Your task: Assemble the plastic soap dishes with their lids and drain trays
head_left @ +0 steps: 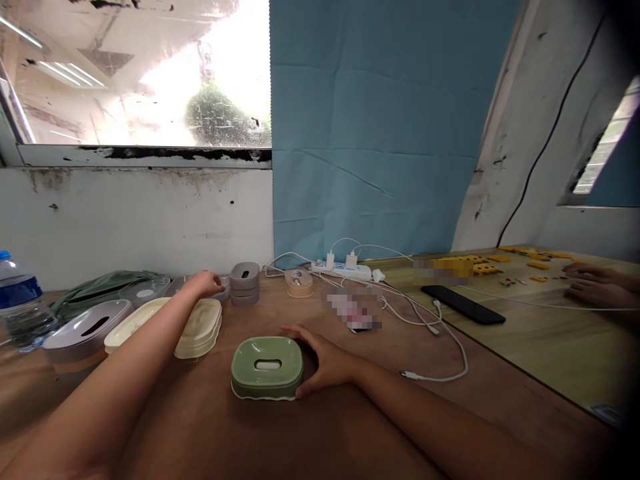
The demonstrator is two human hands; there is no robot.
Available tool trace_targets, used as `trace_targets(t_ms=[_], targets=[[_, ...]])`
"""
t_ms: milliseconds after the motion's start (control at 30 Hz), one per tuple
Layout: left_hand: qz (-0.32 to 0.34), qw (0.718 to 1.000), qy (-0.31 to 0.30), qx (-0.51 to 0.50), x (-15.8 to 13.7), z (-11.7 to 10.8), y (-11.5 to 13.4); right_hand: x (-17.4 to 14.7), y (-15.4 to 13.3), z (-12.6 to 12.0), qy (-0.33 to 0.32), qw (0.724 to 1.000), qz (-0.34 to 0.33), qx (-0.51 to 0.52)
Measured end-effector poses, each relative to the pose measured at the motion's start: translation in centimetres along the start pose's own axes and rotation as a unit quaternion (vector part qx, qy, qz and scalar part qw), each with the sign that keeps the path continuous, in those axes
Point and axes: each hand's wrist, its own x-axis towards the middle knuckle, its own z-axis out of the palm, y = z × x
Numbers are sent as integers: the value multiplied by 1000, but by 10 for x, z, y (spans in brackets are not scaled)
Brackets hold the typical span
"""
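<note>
A green soap box (pixel 267 371) with a rounded lid and an oval slot stands on the brown table in front of me. My right hand (pixel 325 360) is cupped around its right side, thumb at the near corner and fingers at the far one. My left hand (pixel 204 284) reaches out past a cream stack of trays (pixel 200 328), close to clear plastic pieces and a stack of grey soap boxes (pixel 245 283). Its fingertips are partly hidden, so what they touch does not show clearly.
To the left are a lilac slotted box (pixel 87 328), a water bottle (pixel 23 303) and green cloth (pixel 95 293). Behind lie a peach box (pixel 299 283) and a power strip (pixel 343 270) with cables. At right are a black phone (pixel 463 305) and another person's hands (pixel 597 283).
</note>
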Motion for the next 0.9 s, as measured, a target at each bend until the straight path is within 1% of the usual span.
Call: trace_targets(t_ms=[133, 333, 400, 500, 567, 633, 667, 700, 733, 767, 800, 833, 867, 900], targets=[[18, 1000, -4, 14, -5, 8, 6, 0, 0, 0, -1, 1000, 1, 10], [24, 999, 25, -1, -13, 9, 8, -1, 2, 0, -3, 1000, 2, 12], [24, 998, 52, -13, -17, 8, 10, -1, 4, 0, -4, 1000, 1, 12], [23, 992, 119, -33, -29, 4, 22, -1, 8, 1, -1, 1000, -4, 8], [33, 984, 165, -53, -46, 2, 35, -1, 10, 1, 1, 1000, -15, 9], [69, 977, 185, -76, -72, 1, 52, -1, 12, 1, 3, 1000, -27, 13], [98, 975, 180, -87, -87, 1, 60, -1, 12, 2, 3, 999, -32, 16], [145, 970, 165, -101, -103, 2, 67, -1, 13, 2, 4, 999, -35, 20], [229, 956, 124, -138, -119, 4, 74, -1, 13, 2, 5, 999, -39, 26], [292, 941, 67, -160, -133, 6, 80, 0, 13, 2, 7, 998, -45, 34], [324, 931, 22, -168, -146, 8, 84, 0, 13, 2, 8, 998, -52, 45], [342, 924, -19, -170, -156, 11, 88, 0, 12, 2, 9, 997, -59, 57], [349, 921, -48, -168, -163, 13, 91, 1, 11, 2, 8, 995, -65, 69], [349, 920, -66, -167, -167, 15, 93, 1, 11, 2, 7, 994, -70, 80]])
